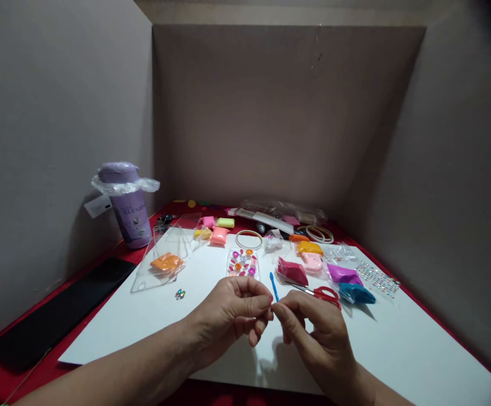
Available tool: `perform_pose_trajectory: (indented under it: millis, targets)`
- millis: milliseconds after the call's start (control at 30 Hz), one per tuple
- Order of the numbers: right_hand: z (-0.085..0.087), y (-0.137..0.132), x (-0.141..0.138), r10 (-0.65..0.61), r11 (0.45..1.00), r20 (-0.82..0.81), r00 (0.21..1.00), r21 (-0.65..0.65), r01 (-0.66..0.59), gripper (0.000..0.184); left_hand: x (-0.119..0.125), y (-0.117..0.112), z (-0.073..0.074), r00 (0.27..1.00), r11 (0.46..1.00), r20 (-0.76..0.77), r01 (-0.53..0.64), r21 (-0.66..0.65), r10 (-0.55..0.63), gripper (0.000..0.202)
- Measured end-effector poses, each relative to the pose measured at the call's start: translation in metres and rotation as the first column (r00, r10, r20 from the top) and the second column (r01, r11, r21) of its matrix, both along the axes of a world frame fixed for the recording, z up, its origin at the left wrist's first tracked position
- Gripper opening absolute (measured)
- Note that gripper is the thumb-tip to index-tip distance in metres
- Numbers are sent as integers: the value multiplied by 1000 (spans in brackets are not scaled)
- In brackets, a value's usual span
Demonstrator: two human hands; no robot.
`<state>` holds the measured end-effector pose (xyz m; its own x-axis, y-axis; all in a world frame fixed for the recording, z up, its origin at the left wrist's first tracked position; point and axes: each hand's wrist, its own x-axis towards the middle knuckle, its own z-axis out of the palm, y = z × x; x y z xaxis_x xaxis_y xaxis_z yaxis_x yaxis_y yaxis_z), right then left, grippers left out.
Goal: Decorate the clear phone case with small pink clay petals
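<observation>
Close fingerwork at the near edge of the bead sheet [245,269].
Purple tumbler [130,217] far left of the sheet; orange packet [166,263] left of it, gem cluster [180,294] left and nearer. Left hand [228,313] in front, grip pinched thumb to forefinger; from here, cannot tell on what. Blue tool [274,285] just right of the sheet, low end meeting the right hand's outline, contact unclear. Right hand [321,332] front-right, grip pinched too, contents unreadable. Red scissors [316,292], then teal packet [357,293], farther right.

Left hand [232,310]: thumb and finger pinched
Right hand [319,330]: pinched, beside left
Blue stick [274,286]: just beyond fingertips
Scissors [318,291]: near red packet [292,272]
</observation>
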<state>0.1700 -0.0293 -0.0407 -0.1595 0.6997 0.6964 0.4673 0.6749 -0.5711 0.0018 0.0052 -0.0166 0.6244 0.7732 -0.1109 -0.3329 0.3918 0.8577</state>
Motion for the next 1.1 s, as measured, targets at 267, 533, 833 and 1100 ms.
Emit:
perform_pose_trajectory:
  millis: [267, 533, 833, 1100]
  targets:
    - [-2, 1, 1, -2, 1000, -5, 1000, -9, 1, 25, 1, -1, -2, 1000, 1000, 16, -5, -4, 5, 30]
    - [2, 0, 0, 8, 1000, 5, 1000, 18, -8, 24, 0, -2, -2, 1000, 1000, 4, 13, 11, -13, 29]
    - [-1, 0, 1, 12, 1000, 3, 1000, 9, -12, 23, -1, -1, 0, 1000, 1000, 10, 5, -5, -5, 25]
    - [-1, 0, 1, 5, 1000, 6, 1000, 2, -5, 22, -1, -1, -2, 999, 1000, 18, 27, 11, -28, 18]
